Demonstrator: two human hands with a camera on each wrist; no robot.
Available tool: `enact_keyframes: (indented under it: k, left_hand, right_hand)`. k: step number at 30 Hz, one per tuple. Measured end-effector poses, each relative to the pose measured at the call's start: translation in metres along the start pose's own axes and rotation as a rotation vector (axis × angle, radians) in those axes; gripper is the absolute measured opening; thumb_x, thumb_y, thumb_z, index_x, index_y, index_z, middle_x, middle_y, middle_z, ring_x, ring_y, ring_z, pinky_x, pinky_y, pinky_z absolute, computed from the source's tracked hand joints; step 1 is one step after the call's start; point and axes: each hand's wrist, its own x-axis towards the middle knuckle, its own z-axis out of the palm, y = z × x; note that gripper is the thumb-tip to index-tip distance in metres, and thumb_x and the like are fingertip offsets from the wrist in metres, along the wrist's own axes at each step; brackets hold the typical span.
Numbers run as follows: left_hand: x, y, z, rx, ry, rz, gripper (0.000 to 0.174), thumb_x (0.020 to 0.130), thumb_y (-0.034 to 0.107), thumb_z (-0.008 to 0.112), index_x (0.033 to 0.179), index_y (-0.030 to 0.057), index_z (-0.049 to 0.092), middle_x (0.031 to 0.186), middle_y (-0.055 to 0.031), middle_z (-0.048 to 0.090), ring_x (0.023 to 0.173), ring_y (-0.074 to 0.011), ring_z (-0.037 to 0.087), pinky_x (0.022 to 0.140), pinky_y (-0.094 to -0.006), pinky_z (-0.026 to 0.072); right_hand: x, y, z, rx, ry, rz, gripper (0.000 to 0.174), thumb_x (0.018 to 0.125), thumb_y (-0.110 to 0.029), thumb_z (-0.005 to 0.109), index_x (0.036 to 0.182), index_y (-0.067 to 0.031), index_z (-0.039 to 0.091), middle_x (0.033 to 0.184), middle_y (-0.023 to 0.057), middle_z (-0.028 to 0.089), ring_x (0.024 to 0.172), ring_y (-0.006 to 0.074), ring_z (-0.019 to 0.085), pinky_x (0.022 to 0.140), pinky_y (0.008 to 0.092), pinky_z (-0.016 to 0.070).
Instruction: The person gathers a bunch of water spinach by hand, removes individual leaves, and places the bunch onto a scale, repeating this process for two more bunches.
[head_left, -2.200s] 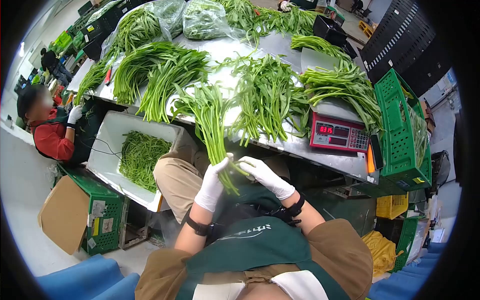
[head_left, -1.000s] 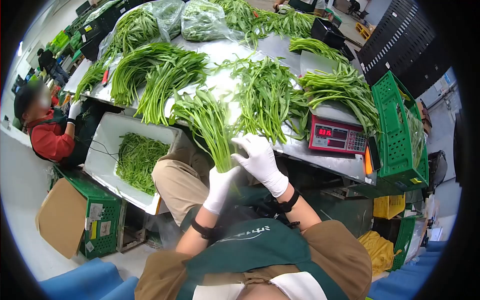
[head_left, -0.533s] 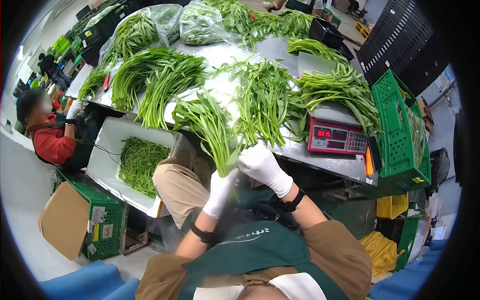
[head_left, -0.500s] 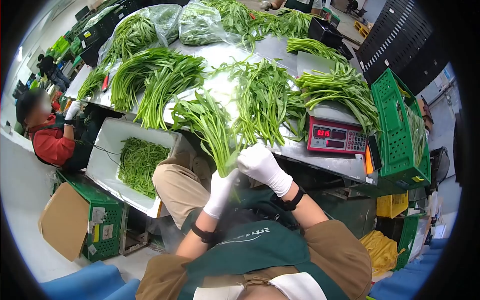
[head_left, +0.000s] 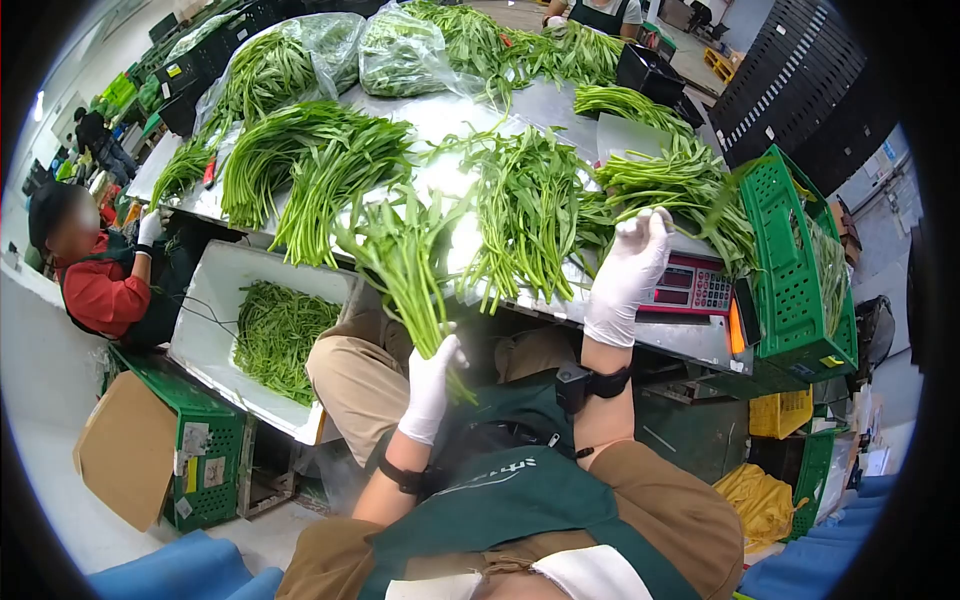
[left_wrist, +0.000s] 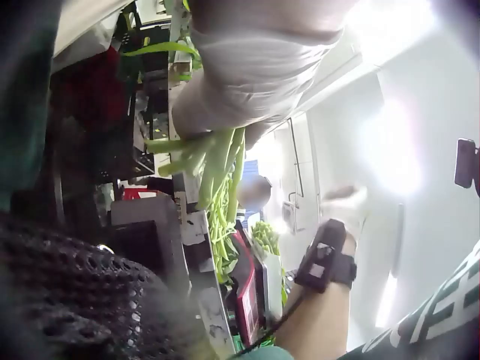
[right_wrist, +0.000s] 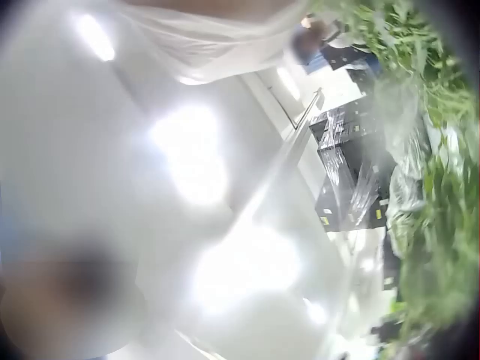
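Observation:
My gloved left hand (head_left: 428, 390) grips a bunch of water spinach (head_left: 405, 270) by the lower stems, leaves fanning toward the table. In the left wrist view, the pale stems (left_wrist: 217, 165) stick out below that glove. My gloved right hand (head_left: 628, 275) is raised at the table's front edge, fingers bent, overlapping the red scale (head_left: 690, 285). A motion-blurred green leaf (head_left: 728, 200) shows to its right; I cannot tell whether these fingers hold it. On the scale lies another bunch of water spinach (head_left: 675, 190). A loose pile of water spinach (head_left: 530, 215) lies between the hands.
More bunches (head_left: 340, 170) and bagged greens (head_left: 400, 45) cover the metal table's left and back. A white foam box (head_left: 205, 330) of cut greens stands at my left, a green crate (head_left: 790, 270) at the right. A person in red (head_left: 105, 280) sits at the left.
My right hand has left the stems beside the left hand and moved right and up, to the scale. The left hand keeps its grip, and the bunch stands slightly more upright.

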Motion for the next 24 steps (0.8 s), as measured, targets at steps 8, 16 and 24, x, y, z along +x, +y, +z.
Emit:
enact_keyframes:
  k: [8, 16, 24]
  left_hand:
    - [0.012, -0.009, -0.003, -0.163, -0.054, -0.21, 0.035, 0.09, 0.007, 0.065, 0.122, 0.0004, 0.053, 0.092, -0.0051, 0.062, 0.078, -0.0145, 0.063, 0.08, -0.0384, 0.0575]
    - [0.012, -0.005, -0.015, -0.193, -0.088, -0.186, 0.037, 0.089, 0.012, 0.067, 0.121, -0.0007, 0.054, 0.089, -0.0051, 0.062, 0.076, -0.0144, 0.062, 0.077, -0.0323, 0.0542]
    - [0.007, -0.005, -0.018, -0.226, -0.058, -0.201, 0.037, 0.089, 0.012, 0.067, 0.121, -0.0007, 0.054, 0.088, -0.0054, 0.062, 0.076, -0.0141, 0.061, 0.075, -0.0327, 0.054]
  right_hand:
    - [-0.097, 0.072, 0.039, -0.816, -1.234, -0.35, 0.024, 0.08, -0.025, 0.072, 0.098, -0.0101, 0.069, 0.086, 0.0088, 0.066, 0.084, 0.0266, 0.064, 0.074, 0.0373, 0.0501]
    - [-0.035, 0.095, -0.058, -1.365, -1.025, -0.272, 0.04, 0.078, -0.025, 0.071, 0.115, -0.0105, 0.063, 0.084, 0.0127, 0.065, 0.077, 0.0288, 0.065, 0.071, 0.0395, 0.0516]
    - [0.014, 0.059, -0.045, -0.678, -0.588, 0.292, 0.016, 0.086, -0.011, 0.059, 0.096, -0.007, 0.071, 0.074, 0.0011, 0.061, 0.064, 0.0131, 0.056, 0.064, 0.0288, 0.0473]
